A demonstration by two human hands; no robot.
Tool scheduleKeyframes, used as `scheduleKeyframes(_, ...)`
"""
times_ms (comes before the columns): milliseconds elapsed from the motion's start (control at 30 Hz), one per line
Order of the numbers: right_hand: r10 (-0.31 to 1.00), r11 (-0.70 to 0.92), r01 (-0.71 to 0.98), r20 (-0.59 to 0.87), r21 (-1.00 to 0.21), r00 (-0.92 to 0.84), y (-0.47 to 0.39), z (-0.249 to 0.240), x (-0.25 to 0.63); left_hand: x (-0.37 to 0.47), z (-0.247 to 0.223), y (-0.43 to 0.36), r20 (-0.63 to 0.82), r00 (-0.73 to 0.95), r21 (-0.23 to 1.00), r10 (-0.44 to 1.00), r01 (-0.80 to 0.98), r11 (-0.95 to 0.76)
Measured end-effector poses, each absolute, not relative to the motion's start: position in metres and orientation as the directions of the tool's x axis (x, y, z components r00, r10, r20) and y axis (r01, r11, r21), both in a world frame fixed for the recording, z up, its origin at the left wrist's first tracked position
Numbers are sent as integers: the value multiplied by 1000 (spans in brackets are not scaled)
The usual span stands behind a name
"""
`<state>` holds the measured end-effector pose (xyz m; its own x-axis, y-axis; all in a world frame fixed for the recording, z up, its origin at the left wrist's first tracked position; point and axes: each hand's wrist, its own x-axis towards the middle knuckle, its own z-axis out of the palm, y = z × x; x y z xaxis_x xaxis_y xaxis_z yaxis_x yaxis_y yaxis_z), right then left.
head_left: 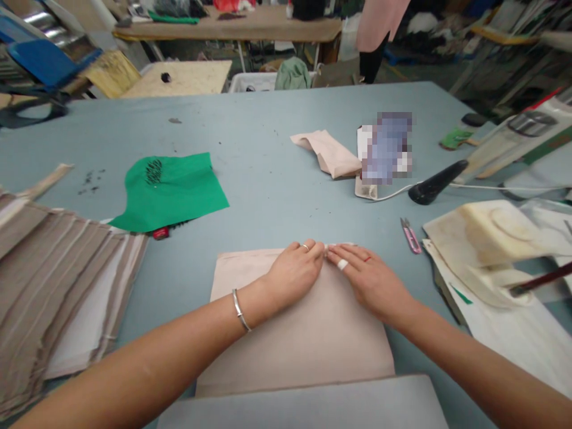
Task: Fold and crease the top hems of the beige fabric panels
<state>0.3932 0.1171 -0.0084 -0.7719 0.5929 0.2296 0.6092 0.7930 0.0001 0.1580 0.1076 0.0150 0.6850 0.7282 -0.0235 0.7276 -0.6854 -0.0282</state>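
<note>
A flat beige fabric piece (304, 339) lies on the grey-blue table (263, 179) right in front of me. My left hand (292, 274) and my right hand (366, 277) both rest palm down on its far edge, fingertips meeting at the middle of that edge. The fingers press the cloth flat; neither hand lifts anything. A silver bangle sits on my left wrist, a ring on each hand.
A tall stack of beige and white fabric pieces (58, 286) lies at the left, a green cloth (172, 190) behind it. A folded beige piece (328, 153), pink thread snips (411, 235), an iron (487, 238) and a black handle (435, 183) stand right. A person (379, 30) stands far back.
</note>
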Motion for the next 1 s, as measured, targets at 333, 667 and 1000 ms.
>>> scheduleKeyframes(333, 874, 479, 801, 280, -358, -398, 124, -13, 410, 162, 9, 89, 41, 628, 55, 777, 775, -629)
scheduleKeyframes(667, 993, -35, 779, -107, -627, -42, 156, -23, 386, 174, 7, 95, 59, 674, 106, 736, 729, -676)
scheduleKeyframes(1000, 985, 0, 744, -129, -668, -116, 160, -27, 389, 181, 11, 94, 30, 706, 39, 707, 706, -707)
